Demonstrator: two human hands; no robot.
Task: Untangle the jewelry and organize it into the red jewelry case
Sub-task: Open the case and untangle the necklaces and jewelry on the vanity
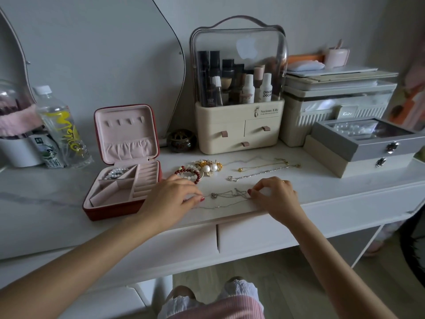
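Note:
The red jewelry case [119, 209] stands open at the left of the white table, its pink lid upright; a pearl bracelet [114, 173] lies in its back compartment. A thin silver chain [227, 196] with a small pendant lies tangled near the table's front edge. My left hand [171, 196] pinches the chain's left end. My right hand [274, 194] pinches its right end. Behind them sits a heap of jewelry [202, 169]: a red bead bracelet, pearls, gold pieces. A gold necklace [266, 165] and a silver necklace [257, 174] lie stretched out beside it.
A cream cosmetics organizer [239, 132] stands at the back. Grey jewelry boxes [365, 146] are stacked at the right, in front of white storage bins [338, 107]. Plastic bottles [62, 127] and a mirror [13, 65] stand at the left. A small dark pot [181, 140] sits behind the case.

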